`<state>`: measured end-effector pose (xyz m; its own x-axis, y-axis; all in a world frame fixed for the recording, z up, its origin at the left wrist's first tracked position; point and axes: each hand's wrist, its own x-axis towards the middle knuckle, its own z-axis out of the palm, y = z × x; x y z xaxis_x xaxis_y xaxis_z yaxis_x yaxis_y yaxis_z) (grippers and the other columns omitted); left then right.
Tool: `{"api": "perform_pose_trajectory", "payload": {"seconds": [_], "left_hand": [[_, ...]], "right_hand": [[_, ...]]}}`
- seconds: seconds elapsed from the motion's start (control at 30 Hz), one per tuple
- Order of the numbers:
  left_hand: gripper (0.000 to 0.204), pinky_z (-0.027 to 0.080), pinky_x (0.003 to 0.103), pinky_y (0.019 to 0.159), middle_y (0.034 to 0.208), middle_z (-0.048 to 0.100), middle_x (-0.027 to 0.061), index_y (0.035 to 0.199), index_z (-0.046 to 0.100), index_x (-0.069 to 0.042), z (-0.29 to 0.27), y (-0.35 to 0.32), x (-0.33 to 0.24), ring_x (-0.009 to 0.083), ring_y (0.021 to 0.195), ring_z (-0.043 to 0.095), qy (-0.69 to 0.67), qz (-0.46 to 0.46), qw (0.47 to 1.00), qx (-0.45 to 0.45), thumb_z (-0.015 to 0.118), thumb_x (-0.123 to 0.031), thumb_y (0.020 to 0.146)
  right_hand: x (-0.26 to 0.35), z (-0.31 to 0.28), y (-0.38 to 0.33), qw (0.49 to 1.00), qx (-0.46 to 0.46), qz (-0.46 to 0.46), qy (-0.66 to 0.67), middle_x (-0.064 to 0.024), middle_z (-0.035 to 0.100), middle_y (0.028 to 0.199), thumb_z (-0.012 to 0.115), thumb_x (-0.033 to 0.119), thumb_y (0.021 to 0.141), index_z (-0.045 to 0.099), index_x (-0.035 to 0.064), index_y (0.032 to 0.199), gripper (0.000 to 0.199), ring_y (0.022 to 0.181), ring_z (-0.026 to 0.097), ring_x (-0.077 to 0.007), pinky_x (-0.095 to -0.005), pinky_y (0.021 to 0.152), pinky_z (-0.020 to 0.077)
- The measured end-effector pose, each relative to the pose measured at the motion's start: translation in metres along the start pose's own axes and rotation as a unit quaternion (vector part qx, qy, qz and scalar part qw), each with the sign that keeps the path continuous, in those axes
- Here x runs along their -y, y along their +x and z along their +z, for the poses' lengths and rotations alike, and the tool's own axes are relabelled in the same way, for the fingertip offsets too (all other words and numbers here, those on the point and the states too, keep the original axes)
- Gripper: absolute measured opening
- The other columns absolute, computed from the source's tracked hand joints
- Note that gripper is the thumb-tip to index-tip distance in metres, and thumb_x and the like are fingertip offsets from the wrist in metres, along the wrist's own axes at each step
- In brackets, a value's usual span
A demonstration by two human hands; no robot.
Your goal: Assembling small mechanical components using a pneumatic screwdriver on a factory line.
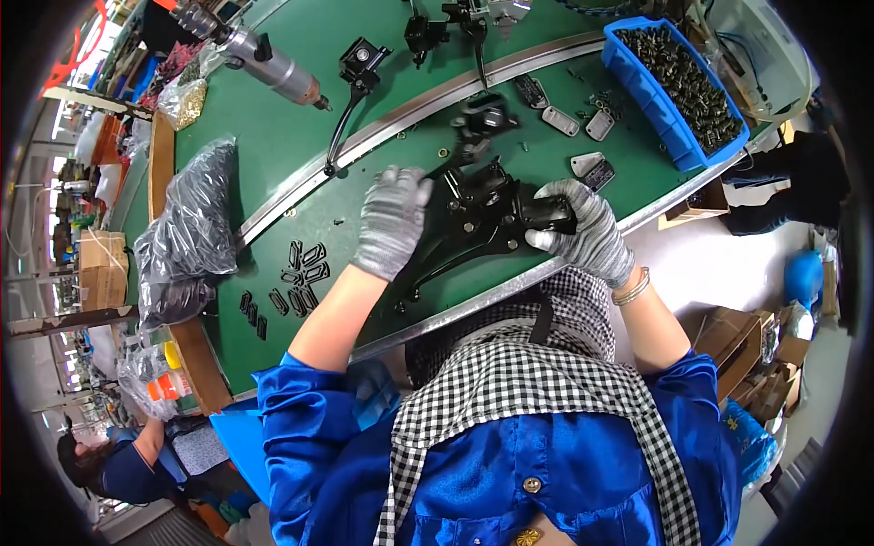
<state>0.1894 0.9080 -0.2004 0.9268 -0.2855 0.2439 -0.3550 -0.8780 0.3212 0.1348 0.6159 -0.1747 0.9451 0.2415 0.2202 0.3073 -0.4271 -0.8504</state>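
Note:
My right hand (587,232), in a grey knit glove, is closed around the black body of a brake lever assembly (496,214). Its long lever slants down to the left, low over the green table. The left hand (393,214), gloved alike, has its fingers curled in beside the levers; what they hold, if anything, is hidden. Just beyond is a second black lever assembly (487,118), smeared by motion. Several small black oblong rings (305,273) lie left of my left forearm. Reservoir caps (560,120) lie beyond my right hand.
A blue bin (674,150) of small metal parts stands at the far right. A metal rail (305,188) crosses the table. Another lever assembly (360,82) lies over it, near a power screwdriver (273,68). At left sits a grey plastic bag (196,214). A person (137,464) is at lower left.

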Motion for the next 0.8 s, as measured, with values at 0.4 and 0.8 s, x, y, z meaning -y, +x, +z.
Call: {"api": "perform_pose_trajectory", "payload": {"seconds": [0.4, 0.8], "left_hand": [[0.032, 0.047, 0.045, 0.085, 0.102, 0.06, 0.017, 0.118, 0.059, -0.006, -0.025, -0.048, 0.012, 0.0354, 0.095, 0.057, 0.153, 0.056, 0.987, -0.003, 0.06, -0.02, 0.089], [0.034, 0.045, 0.045, 0.092, 0.108, 0.061, 0.0147, 0.121, 0.058, -0.01, -0.1, -0.107, 0.056, 0.035, 0.101, 0.056, 0.059, -0.159, 0.977, -0.128, 0.061, -0.022, 0.089]], "right_hand": [[0.017, 0.015, 0.01, 0.999, 0.019, -0.013, -0.036, -0.0154, 0.064, 0.097, 0.085, 0.031, 0.068, 0.06, 0.0037, 0.111, 0.057, 0.089, 0.063, -0.0316, -0.0381, 0.08, 0.0517], [-0.053, -0.087, 0.011, 0.989, 0.054, -0.016, -0.137, -0.0113, 0.061, 0.113, 0.074, 0.012, 0.076, 0.065, 0.0095, 0.114, 0.039, 0.105, 0.058, -0.029, -0.0385, 0.091, 0.0465]]}}
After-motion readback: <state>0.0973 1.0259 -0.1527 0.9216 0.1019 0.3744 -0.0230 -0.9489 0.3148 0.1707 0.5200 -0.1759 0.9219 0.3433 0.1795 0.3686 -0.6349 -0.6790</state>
